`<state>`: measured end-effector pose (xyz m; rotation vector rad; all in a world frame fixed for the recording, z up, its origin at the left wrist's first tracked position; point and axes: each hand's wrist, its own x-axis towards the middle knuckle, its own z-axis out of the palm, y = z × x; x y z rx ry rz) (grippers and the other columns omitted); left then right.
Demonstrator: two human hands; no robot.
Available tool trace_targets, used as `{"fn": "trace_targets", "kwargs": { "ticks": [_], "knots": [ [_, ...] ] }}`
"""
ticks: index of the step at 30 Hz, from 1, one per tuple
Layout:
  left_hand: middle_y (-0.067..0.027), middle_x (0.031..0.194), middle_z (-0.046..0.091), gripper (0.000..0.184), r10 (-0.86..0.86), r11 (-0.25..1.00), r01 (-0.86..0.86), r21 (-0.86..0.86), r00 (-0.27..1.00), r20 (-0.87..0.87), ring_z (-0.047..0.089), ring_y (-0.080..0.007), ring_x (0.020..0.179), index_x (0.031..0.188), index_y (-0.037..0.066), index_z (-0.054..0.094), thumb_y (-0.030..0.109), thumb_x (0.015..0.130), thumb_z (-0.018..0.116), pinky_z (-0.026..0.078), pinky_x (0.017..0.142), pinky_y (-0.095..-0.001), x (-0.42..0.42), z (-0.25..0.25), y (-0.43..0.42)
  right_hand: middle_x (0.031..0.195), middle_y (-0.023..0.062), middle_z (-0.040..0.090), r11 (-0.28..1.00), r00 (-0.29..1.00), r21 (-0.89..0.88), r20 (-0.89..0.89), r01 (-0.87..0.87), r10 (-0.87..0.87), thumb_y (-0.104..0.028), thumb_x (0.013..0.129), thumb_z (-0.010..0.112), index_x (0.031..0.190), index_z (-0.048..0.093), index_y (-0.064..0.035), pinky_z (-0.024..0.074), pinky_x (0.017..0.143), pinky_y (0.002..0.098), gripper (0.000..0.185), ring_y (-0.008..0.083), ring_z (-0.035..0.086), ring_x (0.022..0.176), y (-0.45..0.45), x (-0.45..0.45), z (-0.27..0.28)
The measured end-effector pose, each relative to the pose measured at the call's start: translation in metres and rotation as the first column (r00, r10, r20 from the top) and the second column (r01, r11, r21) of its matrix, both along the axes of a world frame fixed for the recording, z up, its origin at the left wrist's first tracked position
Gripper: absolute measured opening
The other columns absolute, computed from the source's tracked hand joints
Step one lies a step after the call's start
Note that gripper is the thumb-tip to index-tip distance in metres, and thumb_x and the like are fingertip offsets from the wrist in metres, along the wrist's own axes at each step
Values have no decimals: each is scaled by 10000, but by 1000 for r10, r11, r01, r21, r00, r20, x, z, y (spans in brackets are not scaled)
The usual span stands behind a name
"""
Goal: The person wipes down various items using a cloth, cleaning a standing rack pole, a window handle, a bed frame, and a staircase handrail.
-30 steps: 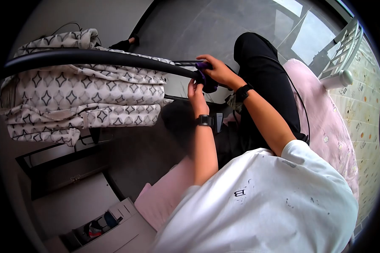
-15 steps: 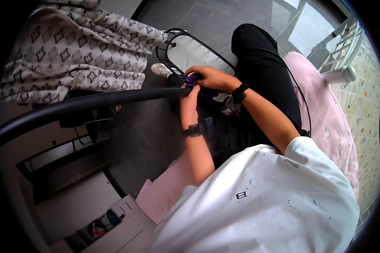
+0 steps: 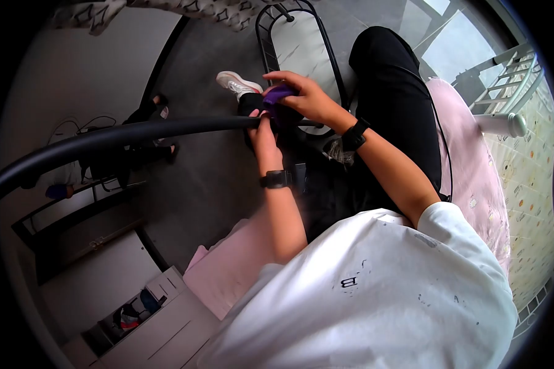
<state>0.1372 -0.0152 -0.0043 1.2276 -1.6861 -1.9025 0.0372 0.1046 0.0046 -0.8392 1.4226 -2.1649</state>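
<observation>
My right hand (image 3: pixel 305 98) is closed on a bunched purple cloth (image 3: pixel 279 96), fingers curled over its top. Just below and to the left, my left hand (image 3: pixel 266 141) grips the near part of a long black bar (image 3: pixel 129 132), its fingertips showing above the bar. The bar curves from the left edge of the view to my hands. The cloth sits beside the bar's end, close to my left fingertips; whether they touch is unclear. What lies behind both hands is partly hidden by dark trousers.
A rack base with a white marble-look shelf (image 3: pixel 298 46) stands ahead. Patterned fabric (image 3: pixel 209 11) hangs at the top. A white shoe (image 3: pixel 237 83) rests on the grey floor (image 3: pixel 194 184). Another person (image 3: pixel 148 117) is at the left. Pink bedding (image 3: pixel 468 160) lies at the right.
My view has shifted, with the patterned fabric mostly out of the top and another person now plainer at left. My right hand has lifted slightly with the cloth, showing more purple.
</observation>
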Motion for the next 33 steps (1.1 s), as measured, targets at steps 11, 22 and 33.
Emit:
{"fn": "trace_targets", "kwargs": {
  "ticks": [11, 22, 33],
  "knots": [
    [-11, 1421, 413, 556, -112, 918, 138, 371, 989, -91, 413, -237, 1274, 1411, 246, 363, 496, 922, 456, 237, 1037, -507, 16, -28, -2, 1155, 105, 624, 932, 886, -180, 296, -315, 357, 96, 829, 518, 1344, 487, -68, 471, 940, 283, 542, 171, 611, 1061, -4, 4, 12],
    [-2, 1357, 441, 784, -176, 891, 318, 324, 900, -400, 447, -168, 1181, 1436, 267, 323, 71, 717, 567, 379, 879, -357, 15, 16, 18, 1059, 137, 653, 927, 860, -341, 415, -156, 298, -12, 857, 605, 1367, 423, -35, 462, 979, 380, 543, 302, 560, 1172, 3, -8, 1],
    [-57, 1090, 574, 540, -433, 896, 442, -44, 849, -302, 553, -153, 1014, 1199, 10, 499, 165, 760, 774, 436, 924, -305, 14, 11, 19, 1034, 93, 639, 755, 774, -645, 415, -121, 478, -76, 864, 637, 1340, 444, -65, 457, 990, 507, 514, 385, 464, 1258, 10, -18, -8]
  ]
}}
